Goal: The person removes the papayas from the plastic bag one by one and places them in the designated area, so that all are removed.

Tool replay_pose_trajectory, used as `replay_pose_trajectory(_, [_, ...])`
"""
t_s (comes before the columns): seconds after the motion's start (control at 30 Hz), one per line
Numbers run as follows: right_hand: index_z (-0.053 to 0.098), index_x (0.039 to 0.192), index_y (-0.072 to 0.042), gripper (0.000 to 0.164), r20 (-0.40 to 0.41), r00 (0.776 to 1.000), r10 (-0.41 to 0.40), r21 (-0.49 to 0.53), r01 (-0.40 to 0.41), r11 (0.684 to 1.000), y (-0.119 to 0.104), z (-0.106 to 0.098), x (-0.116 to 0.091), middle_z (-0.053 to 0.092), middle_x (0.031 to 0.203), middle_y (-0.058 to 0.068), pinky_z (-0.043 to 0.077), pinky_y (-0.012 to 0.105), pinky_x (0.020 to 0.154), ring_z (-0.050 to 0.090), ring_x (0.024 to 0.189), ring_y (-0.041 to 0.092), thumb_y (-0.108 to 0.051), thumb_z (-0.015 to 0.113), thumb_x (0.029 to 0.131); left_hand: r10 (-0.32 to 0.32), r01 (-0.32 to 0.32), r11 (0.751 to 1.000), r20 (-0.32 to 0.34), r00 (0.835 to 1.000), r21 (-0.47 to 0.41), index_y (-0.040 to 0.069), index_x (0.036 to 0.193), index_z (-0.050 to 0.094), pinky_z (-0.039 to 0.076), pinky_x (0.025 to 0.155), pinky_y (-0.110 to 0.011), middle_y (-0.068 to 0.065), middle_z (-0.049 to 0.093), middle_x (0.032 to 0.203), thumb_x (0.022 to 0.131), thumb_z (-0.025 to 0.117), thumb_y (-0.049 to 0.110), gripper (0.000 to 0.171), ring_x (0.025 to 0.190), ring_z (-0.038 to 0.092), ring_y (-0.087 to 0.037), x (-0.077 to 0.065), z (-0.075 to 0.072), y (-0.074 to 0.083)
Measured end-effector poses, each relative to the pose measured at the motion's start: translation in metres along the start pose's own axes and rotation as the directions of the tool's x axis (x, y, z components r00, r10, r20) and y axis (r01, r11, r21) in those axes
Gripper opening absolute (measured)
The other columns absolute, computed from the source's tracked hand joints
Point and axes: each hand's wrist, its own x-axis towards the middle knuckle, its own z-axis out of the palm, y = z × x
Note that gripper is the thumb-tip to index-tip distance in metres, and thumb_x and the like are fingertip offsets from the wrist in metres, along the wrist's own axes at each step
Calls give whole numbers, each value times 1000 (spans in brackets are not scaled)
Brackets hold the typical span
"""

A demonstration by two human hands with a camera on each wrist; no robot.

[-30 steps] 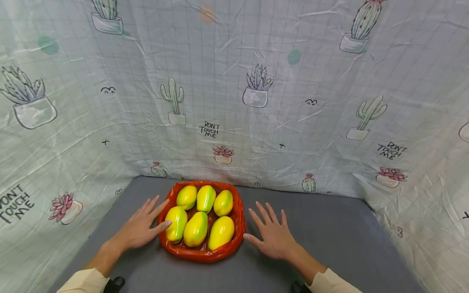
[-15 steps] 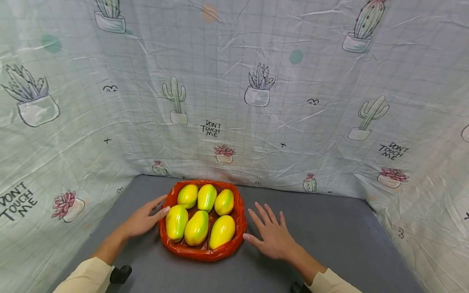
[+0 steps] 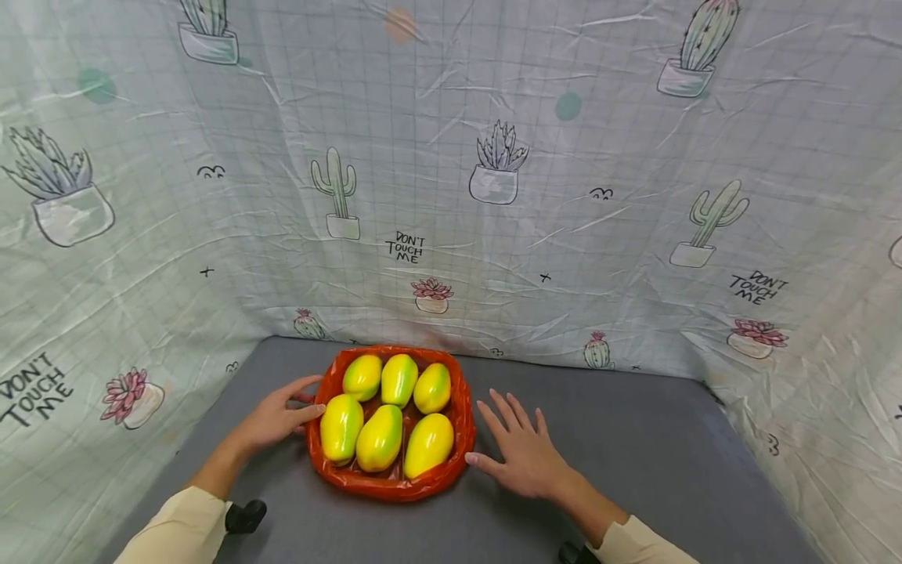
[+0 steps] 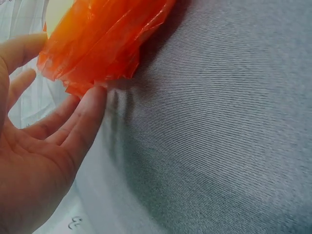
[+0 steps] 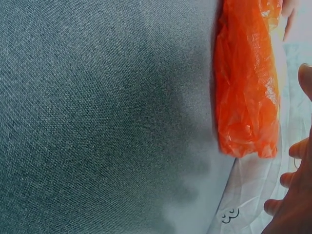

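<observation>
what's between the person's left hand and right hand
In the head view, a red plastic-covered container holding six yellow-green fruits lies between left hand and right hand.

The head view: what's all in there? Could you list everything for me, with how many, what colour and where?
basket: 1, red, low and slightly left of centre
table: 1, grey, under the basket
fruits: 6, yellow with green, two rows of three in the basket
curtain: number of sheets unclear, pale grey with cactus drawings, behind and on both sides
wrist devices: 2, black, beside the cuffs
sleeves: 2, cream, along the lower edge
left hand: 1, bare, thumb and fingers on the basket's left side
right hand: 1, bare, fingers spread, by the basket's right side
</observation>
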Motion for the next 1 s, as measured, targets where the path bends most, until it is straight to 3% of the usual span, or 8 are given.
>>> replay_pose_trajectory(0.27, [29,165,-25,88,-7,1000,-15,60,15,998,-1,-2,0,14,177,2,9,80,119,13,163,38,-72,53,95,-89,93,992,47,995,-87,17,159,39,62,78,-39,-28,45,140,101,68,33,67,103,62,-27,6,-2,-4])
replay_pose_trajectory(0.53, [30,165,-25,89,-12,999,-30,112,31,993,0,-3,2,15,176,2,11,79,120,14,162,37,-71,57,94,-103,118,978,91,990,-173,14,161,35,63,81,-45,-32,40,145,102,66,26,67,106,65,-27,11,-3,-9])
replay_pose_trajectory(1.0, [29,165,-27,87,-23,998,-55,134,57,989,-4,0,6,16,176,3,11,78,121,15,162,39,-69,59,94,-148,164,974,107,983,-158,16,161,35,59,79,-39,-31,40,148,101,66,30,69,106,60,-26,13,-2,-7])
